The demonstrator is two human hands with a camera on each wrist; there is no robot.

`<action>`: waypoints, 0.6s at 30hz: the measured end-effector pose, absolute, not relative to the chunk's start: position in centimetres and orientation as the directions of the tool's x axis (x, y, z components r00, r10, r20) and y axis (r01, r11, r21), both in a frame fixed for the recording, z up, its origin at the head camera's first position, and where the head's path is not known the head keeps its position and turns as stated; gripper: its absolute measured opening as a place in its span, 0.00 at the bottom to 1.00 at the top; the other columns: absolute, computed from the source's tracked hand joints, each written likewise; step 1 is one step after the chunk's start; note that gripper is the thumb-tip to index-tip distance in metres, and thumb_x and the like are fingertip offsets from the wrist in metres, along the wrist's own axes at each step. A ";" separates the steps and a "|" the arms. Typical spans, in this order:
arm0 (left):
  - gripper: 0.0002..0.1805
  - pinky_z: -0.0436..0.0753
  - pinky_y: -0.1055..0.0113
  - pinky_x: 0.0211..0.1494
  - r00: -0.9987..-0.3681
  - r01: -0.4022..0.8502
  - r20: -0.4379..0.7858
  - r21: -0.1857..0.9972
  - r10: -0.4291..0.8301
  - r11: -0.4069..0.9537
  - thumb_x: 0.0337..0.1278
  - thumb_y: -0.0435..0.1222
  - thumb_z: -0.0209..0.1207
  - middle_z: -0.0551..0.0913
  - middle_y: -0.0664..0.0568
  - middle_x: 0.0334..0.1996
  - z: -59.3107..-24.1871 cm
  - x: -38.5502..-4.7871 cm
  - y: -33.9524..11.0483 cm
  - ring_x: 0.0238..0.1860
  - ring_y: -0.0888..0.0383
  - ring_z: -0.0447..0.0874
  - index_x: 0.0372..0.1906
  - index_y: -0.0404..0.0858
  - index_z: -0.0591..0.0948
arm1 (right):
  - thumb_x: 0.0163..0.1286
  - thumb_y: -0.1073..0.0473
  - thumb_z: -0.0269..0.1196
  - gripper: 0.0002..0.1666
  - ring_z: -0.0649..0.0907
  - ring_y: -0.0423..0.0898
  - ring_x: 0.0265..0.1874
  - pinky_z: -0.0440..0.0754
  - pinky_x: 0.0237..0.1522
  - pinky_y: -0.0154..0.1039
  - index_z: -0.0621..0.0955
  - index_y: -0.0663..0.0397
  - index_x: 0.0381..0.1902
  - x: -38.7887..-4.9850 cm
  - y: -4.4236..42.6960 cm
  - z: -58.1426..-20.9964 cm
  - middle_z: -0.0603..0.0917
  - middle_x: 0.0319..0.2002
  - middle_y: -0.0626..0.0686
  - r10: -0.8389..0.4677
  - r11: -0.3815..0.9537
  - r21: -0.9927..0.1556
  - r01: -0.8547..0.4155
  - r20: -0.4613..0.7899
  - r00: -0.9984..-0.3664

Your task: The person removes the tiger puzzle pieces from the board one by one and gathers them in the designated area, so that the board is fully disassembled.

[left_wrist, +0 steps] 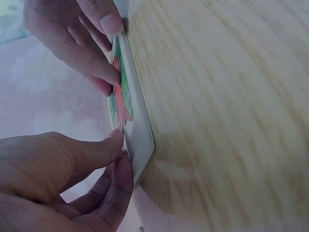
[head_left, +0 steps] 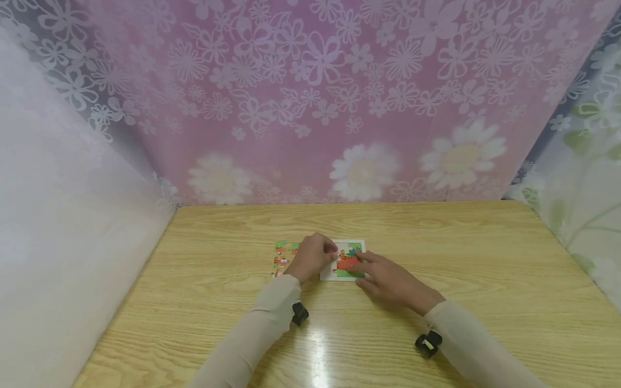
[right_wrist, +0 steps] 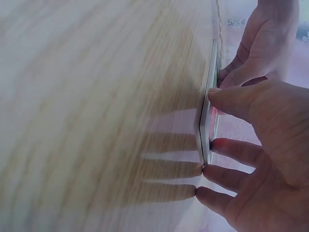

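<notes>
A white-bordered puzzle board (head_left: 328, 275) lies flat on the table, its right part filled with a picture of an orange animal on green (head_left: 346, 263). My left hand (head_left: 310, 257) is over the board's left part, thumb and forefinger pinching a small thin puzzle piece (left_wrist: 124, 153) at the picture's edge; the fingers hide most of it. At the board's right side, my right hand (head_left: 390, 277) spreads its fingers, with some fingertips on the picture and border. Orange-and-green puzzle pieces (head_left: 281, 261) lie left of the board, partly behind my left hand.
The wood-grain table (head_left: 436, 231) extends around the board. A pink flowered curtain (head_left: 291, 134) stands along its back edge, with a pale sheet (head_left: 73, 215) on the left and a flowered one (head_left: 582, 178) on the right. Both wrists carry small black cameras (head_left: 428, 344).
</notes>
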State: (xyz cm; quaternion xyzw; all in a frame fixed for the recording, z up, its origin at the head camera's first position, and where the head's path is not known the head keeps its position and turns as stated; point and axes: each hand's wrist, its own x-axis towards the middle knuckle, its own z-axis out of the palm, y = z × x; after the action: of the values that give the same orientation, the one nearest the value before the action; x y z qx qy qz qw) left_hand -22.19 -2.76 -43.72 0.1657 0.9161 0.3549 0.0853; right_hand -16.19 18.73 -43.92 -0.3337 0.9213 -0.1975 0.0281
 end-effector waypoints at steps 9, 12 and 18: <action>0.05 0.83 0.64 0.39 -0.931 0.249 -0.026 0.687 0.365 0.683 0.65 0.32 0.66 0.88 0.50 0.35 -43.8 -22.1 -2.7 0.35 0.59 0.84 0.41 0.36 0.90 | 0.75 0.61 0.62 0.19 0.73 0.68 0.66 0.74 0.62 0.61 0.83 0.61 0.60 -15.9 18.8 -43.9 0.72 0.66 0.72 -0.638 0.691 -0.378 -0.616 0.082 -0.765; 0.05 0.83 0.65 0.38 -0.932 0.243 -0.028 0.689 0.360 0.683 0.65 0.32 0.66 0.89 0.51 0.36 -43.8 -22.1 -2.6 0.34 0.60 0.84 0.40 0.36 0.90 | 0.75 0.61 0.62 0.19 0.73 0.68 0.65 0.74 0.62 0.61 0.83 0.62 0.60 -15.9 18.8 -43.9 0.72 0.66 0.73 -0.641 0.687 -0.384 -0.617 0.081 -0.764; 0.05 0.82 0.64 0.37 -0.937 0.230 -0.031 0.692 0.347 0.684 0.65 0.32 0.66 0.88 0.51 0.35 -43.7 -22.0 -2.6 0.33 0.60 0.83 0.39 0.37 0.90 | 0.75 0.63 0.62 0.19 0.72 0.68 0.67 0.74 0.62 0.61 0.82 0.61 0.61 -15.9 18.8 -43.9 0.71 0.67 0.73 -0.637 0.688 -0.398 -0.607 0.071 -0.768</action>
State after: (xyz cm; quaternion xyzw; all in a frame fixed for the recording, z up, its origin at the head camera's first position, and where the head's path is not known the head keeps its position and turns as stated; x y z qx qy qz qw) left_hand -21.99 -2.57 -43.66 0.1580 0.9140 0.3650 0.0800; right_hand -15.90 18.81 -43.89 -0.3388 0.9178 -0.2036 0.0364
